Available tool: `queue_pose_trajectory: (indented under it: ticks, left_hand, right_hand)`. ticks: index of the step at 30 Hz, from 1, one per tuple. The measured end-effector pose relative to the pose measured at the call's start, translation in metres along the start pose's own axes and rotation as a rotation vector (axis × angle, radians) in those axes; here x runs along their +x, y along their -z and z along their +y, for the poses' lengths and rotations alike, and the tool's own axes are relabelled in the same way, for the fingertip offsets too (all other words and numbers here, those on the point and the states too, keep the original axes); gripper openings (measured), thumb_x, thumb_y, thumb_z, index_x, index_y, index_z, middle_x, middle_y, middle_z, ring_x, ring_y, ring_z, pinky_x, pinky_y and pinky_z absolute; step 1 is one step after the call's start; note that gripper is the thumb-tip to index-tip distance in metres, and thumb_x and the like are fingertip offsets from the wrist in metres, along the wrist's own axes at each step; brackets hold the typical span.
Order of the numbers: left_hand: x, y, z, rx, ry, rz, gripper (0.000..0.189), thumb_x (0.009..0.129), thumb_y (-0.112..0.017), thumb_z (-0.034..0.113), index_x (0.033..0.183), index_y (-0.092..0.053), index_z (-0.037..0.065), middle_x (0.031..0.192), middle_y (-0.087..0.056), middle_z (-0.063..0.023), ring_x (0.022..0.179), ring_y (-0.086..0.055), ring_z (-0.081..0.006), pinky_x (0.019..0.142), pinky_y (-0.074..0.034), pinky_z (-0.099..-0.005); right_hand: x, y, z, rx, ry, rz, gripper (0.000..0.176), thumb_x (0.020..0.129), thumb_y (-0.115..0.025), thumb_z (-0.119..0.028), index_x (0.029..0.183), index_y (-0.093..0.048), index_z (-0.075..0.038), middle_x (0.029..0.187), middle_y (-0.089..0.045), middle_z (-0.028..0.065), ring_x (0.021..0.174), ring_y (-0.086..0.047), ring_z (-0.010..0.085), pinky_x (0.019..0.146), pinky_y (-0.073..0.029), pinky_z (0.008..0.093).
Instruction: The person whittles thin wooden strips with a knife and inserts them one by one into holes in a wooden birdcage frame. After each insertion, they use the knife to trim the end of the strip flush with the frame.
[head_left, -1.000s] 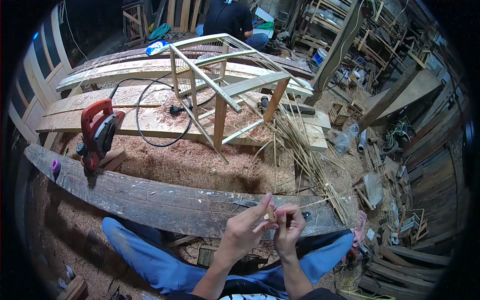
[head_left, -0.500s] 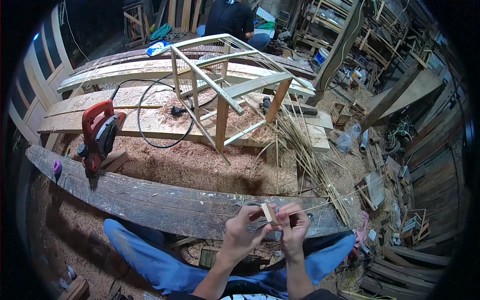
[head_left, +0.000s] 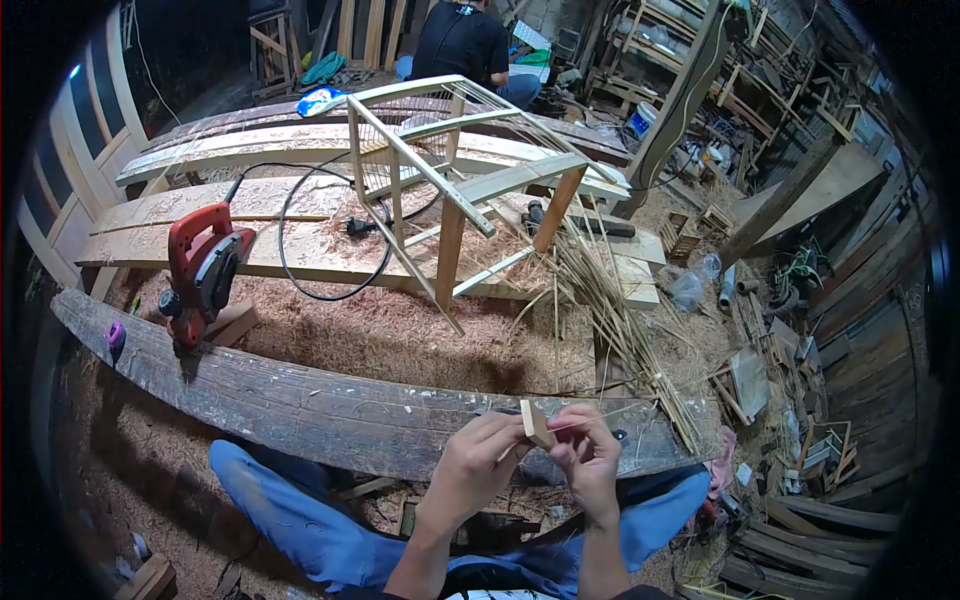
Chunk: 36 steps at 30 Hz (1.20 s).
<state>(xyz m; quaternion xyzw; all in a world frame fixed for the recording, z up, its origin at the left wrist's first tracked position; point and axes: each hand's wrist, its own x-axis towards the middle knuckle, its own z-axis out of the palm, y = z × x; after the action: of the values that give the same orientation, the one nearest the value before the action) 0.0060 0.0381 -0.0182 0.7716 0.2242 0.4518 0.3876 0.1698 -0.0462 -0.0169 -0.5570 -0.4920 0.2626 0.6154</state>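
Note:
A small pale wooden block [head_left: 536, 423] is gripped by my left hand [head_left: 478, 462], its fingers closed round the lower left side. My right hand [head_left: 587, 455] pinches a thin bamboo strip [head_left: 627, 408], whose near end meets the block's right side. Both hands are over the near edge of a weathered plank [head_left: 330, 415]. Beyond them a slatted wooden frame [head_left: 520, 176] rests on pale boards, and a bundle of thin strips [head_left: 625, 335] lies to its right.
A red electric planer [head_left: 207, 270] stands at the left, its black cable looping over the boards [head_left: 150, 243]. A purple-handled tool [head_left: 116, 336] lies at the far left. Wood shavings cover the floor. Another person [head_left: 462, 50] sits at the back.
The block has turned a little and shifted slightly up and left between my hands. My left hand has closed in behind it. The view has shifted slightly.

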Motion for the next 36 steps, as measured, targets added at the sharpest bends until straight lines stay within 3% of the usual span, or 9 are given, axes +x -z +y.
queue_pose_trajectory:
  ticks: [2,8,10,14,17,19,23,29,36]
  left_hand:
    - [-0.001,0.001,0.001,0.033,-0.014,-0.005,0.022,0.085,-0.074,-0.002,0.106,-0.067,0.000,0.102,-0.071,-0.0157,0.091,-0.069,-0.0350,0.077,-0.055,-0.0418]
    - [-0.005,-0.005,0.006,-0.032,0.215,0.014,0.011,0.092,-0.068,0.002,0.103,-0.064,-0.001,0.089,-0.067,-0.0187,0.079,-0.066,-0.0369,0.068,-0.052,-0.0425]
    - [-0.010,-0.007,0.008,-0.120,0.239,0.045,0.010,0.100,-0.063,0.004,0.109,-0.061,-0.002,0.077,-0.062,-0.0131,0.066,-0.060,-0.0158,0.060,-0.048,-0.0310]
    - [-0.010,0.007,0.021,-0.158,0.291,0.006,0.014,0.098,-0.064,0.005,0.110,-0.060,-0.001,0.081,-0.064,-0.0190,0.068,-0.066,-0.0318,0.063,-0.051,-0.0389]
    - [-0.010,0.018,0.027,-0.248,0.340,-0.094,0.015,0.101,-0.062,0.007,0.112,-0.059,-0.001,0.080,-0.064,-0.0148,0.068,-0.066,-0.0210,0.063,-0.051,-0.0344]
    - [-0.009,0.021,0.029,-0.276,0.388,-0.184,0.015,0.103,-0.060,0.009,0.113,-0.060,-0.001,0.080,-0.064,-0.0103,0.070,-0.063,-0.0138,0.064,-0.051,-0.0312]
    - [-0.011,0.022,0.026,-0.360,0.384,-0.236,0.016,0.103,-0.059,0.009,0.115,-0.060,-0.002,0.083,-0.066,-0.0082,0.074,-0.065,-0.0137,0.068,-0.053,-0.0302]
    - [0.000,0.014,0.042,-0.470,0.392,-0.028,0.017,0.105,-0.054,0.008,0.117,-0.059,-0.003,0.086,-0.066,-0.0077,0.082,-0.067,-0.0145,0.079,-0.054,-0.0300]
    - [0.019,-0.020,0.051,-0.622,0.482,0.073,0.027,0.113,-0.046,0.025,0.123,-0.057,0.002,0.077,-0.051,0.0012,0.065,-0.046,-0.0086,0.061,-0.040,-0.0263]
  right_hand:
    - [0.003,0.005,-0.008,-0.327,0.123,-0.121,0.045,0.078,-0.088,-0.018,0.117,-0.071,-0.002,0.116,-0.066,0.0090,0.115,-0.060,0.0240,0.093,-0.049,0.0349]
    - [-0.001,-0.003,-0.005,-0.545,0.225,-0.061,0.040,0.079,-0.072,0.006,0.118,-0.071,-0.004,0.112,-0.071,0.0124,0.100,-0.066,0.0336,0.088,-0.052,0.0415]
    - [0.002,-0.008,-0.005,-0.591,0.340,0.008,0.036,0.082,-0.068,0.008,0.116,-0.071,-0.003,0.108,-0.072,0.0128,0.091,-0.068,0.0326,0.079,-0.054,0.0398]
    - [0.012,-0.014,-0.012,-0.666,0.514,0.152,0.028,0.084,-0.070,0.006,0.111,-0.073,-0.001,0.099,-0.072,0.0125,0.079,-0.069,0.0322,0.070,-0.054,0.0405]
    - [0.027,0.001,-0.017,-0.775,0.539,0.225,0.015,0.093,-0.070,-0.003,0.107,-0.071,0.001,0.098,-0.070,0.0149,0.086,-0.070,0.0329,0.072,-0.054,0.0394]
    - [0.038,0.008,-0.024,-0.805,0.591,0.239,0.018,0.089,-0.074,-0.004,0.108,-0.073,-0.003,0.095,-0.070,0.0111,0.080,-0.068,0.0296,0.067,-0.051,0.0394]
    - [0.054,0.015,-0.037,-0.830,0.718,0.147,0.025,0.084,-0.079,-0.008,0.108,-0.076,-0.010,0.092,-0.069,0.0042,0.071,-0.063,0.0232,0.060,-0.044,0.0368]
    - [0.069,0.022,-0.048,-0.839,0.888,0.006,0.027,0.076,-0.081,-0.014,0.102,-0.075,-0.016,0.089,-0.064,-0.0012,0.070,-0.064,0.0155,0.061,-0.046,0.0314]
    - [0.077,0.032,-0.033,-0.885,1.009,-0.013,0.027,0.078,-0.074,-0.019,0.105,-0.074,-0.018,0.095,-0.068,-0.0020,0.085,-0.067,0.0153,0.068,-0.050,0.0313]
